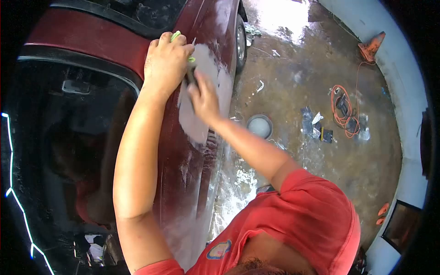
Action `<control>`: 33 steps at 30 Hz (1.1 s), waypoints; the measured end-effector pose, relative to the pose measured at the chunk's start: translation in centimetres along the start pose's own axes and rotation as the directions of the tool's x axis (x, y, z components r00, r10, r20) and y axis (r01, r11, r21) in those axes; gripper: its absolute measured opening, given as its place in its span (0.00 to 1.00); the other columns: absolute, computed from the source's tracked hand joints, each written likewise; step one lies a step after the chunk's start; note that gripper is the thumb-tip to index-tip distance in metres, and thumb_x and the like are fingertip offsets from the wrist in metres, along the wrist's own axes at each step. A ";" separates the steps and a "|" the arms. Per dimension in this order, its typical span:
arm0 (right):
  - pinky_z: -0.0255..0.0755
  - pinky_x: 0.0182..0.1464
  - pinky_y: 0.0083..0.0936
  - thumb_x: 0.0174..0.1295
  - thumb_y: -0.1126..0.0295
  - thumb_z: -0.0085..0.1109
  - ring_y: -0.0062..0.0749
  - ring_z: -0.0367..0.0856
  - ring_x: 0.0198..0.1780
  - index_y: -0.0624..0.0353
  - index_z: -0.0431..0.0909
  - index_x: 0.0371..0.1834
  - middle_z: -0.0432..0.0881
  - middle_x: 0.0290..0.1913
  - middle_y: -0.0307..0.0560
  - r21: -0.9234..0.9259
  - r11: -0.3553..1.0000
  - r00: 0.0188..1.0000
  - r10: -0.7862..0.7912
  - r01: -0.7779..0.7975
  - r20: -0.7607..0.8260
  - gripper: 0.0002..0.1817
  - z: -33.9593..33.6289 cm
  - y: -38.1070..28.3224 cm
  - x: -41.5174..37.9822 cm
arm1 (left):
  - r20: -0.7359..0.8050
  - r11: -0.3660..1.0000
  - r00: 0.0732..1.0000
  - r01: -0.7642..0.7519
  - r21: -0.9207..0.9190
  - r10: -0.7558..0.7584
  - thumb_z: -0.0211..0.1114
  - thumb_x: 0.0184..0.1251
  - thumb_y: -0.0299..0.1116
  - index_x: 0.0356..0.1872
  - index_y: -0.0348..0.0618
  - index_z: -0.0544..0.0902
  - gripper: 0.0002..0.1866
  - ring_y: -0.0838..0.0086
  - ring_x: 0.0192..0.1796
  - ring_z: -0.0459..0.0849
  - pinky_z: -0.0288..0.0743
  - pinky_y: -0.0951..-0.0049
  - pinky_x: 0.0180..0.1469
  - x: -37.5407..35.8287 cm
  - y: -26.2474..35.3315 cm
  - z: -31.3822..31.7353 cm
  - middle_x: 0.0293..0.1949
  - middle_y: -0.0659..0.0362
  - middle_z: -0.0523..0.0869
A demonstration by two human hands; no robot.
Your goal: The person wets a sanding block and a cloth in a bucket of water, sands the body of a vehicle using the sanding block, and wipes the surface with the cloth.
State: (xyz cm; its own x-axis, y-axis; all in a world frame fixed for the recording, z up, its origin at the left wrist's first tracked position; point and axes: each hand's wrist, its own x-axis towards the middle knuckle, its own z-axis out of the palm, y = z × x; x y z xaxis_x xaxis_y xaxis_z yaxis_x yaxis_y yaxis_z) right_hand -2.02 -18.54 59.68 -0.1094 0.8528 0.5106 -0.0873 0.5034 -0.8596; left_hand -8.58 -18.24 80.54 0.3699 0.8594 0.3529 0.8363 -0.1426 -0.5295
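Observation:
My left hand [168,62] is closed around a light green cloth [176,35], which pokes out past the fingers. It rests on the dark red car [172,137], at the edge of the roof pillar. Just below and to the right, my right hand [204,97] is blurred by motion. Its fingers are bent over a dark flat piece [190,73] held against the car's side; its exact kind is too smeared to tell. Around that hand spreads a smooth grey patch [195,123] on the red bodywork, with whitish smears near it.
A round bucket [260,127] of greyish water stands on the wet, stained floor beside the car. Further right lie a coiled orange cord [338,120] and some small scraps. An orange cone [371,47] leans by the white wall. Dark window glass [68,151] fills the left.

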 end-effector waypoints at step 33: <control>0.50 0.80 0.51 0.77 0.58 0.55 0.60 0.61 0.77 0.65 0.57 0.82 0.65 0.74 0.66 0.205 0.873 0.893 0.450 -0.444 0.019 0.36 1.8 -3.2 -1.6 | 0.058 0.993 0.993 -0.105 0.056 0.102 0.73 0.58 0.35 0.43 0.53 0.87 0.11 0.65 0.59 0.83 0.79 0.58 0.57 5.7 -1.0 3.2 0.46 0.66 0.87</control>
State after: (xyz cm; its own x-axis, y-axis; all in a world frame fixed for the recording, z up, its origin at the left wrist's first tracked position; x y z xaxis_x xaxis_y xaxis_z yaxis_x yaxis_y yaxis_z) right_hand -3.36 -21.75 61.70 -0.1555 0.9854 0.0697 -0.2302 0.0325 -0.9726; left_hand -8.55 -11.62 80.62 0.4292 0.8673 0.2521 0.7690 -0.2045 -0.6057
